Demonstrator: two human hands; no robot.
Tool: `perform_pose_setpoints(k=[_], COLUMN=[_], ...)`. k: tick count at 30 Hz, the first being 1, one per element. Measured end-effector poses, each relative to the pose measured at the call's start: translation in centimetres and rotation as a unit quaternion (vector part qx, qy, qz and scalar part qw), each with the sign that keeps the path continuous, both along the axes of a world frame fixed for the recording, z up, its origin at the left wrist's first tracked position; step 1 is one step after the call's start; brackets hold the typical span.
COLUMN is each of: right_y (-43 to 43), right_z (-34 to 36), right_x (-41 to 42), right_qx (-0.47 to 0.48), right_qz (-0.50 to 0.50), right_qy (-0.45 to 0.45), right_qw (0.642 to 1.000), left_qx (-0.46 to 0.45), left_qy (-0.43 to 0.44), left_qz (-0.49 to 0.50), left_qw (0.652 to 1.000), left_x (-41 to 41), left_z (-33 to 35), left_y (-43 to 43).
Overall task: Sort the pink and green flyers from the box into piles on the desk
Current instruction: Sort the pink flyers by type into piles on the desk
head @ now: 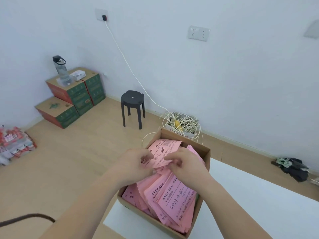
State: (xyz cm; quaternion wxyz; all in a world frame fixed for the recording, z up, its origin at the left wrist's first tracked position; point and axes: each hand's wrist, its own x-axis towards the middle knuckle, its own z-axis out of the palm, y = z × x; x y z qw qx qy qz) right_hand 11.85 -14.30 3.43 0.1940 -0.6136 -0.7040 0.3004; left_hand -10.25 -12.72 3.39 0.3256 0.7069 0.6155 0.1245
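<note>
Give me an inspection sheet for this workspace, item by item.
Surface: white desk, no sorted piles on it yet.
Job's things: open brown cardboard box at the desk's corner, full of pink paper flyers; green flyers not clearly seen.
Clutter: dark crumpled cloth heap on the floor, right.
Grippers: left hand and right hand both pinch one lifted pink flyer over the box.
Cables: white cable runs from a wall plug to a tangled cable coil behind the box.
Surroundings: black plastic stool, stacked green-and-red cartons, wooden floor.
</note>
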Motion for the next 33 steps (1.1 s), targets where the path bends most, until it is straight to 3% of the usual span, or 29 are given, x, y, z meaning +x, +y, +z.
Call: perform_pose_setpoints(k=[3,8,9,12,14,19,23,26,29,33], right_y=[-0.3,-1.4,-1.5,-1.5,-1.4,-1.5,-1.1,-0.8,-0.8,-0.3], right_z=[-0.5,-0.5,-0.4,-0.2,0.0,0.3,0.9,0.9,0.4,2.6], right_x=[-0.4,0.1,0.2,0.6,0.8,0.6,-0.3,-0.3,-0.2,-0.5], right_qx=[0.021,0.012,-0.005,-0.077,-0.083,-0.092,-0.075,-0.077,-0.076,-0.057], right_qz=[0.003,-0.030,-0.041,-0.085,-0.077,-0.102,-0.094,-0.097,-0.133,-0.259], right_qy=[-0.001,0.046,0.063,0.131,0.120,0.093,0.048,0.022,0.076,0.239], right_qw=[1.000,0.998,0.997,0.985,0.986,0.986,0.992,0.992,0.985,0.934], left_qx=[-0.023,-0.125,-0.106,0.040,0.102,0.039,0.061,0.107,0.133,0.281], left_qy=[0.009,-0.196,-0.205,-0.116,-0.094,-0.097,-0.021,-0.041,-0.102,-0.073], left_qz=[0.002,0.046,0.067,0.114,0.098,-0.020,-0.071,-0.060,0.049,0.039], left_qw=[1.000,0.972,0.971,0.986,0.985,0.994,0.995,0.992,0.985,0.956], left_x=[0.6,-0.3,-0.2,0.5,0.7,-0.6,-0.6,-0.2,-0.6,-0.9], left_z=[0.9,0.2,-0.1,-0.8,-0.7,-1.5,-1.7,-2.0,-1.5,1.0], left_y=[0.6,1.9,1.9,2.1,2.0,1.1,1.4,1.7,2.5,2.2])
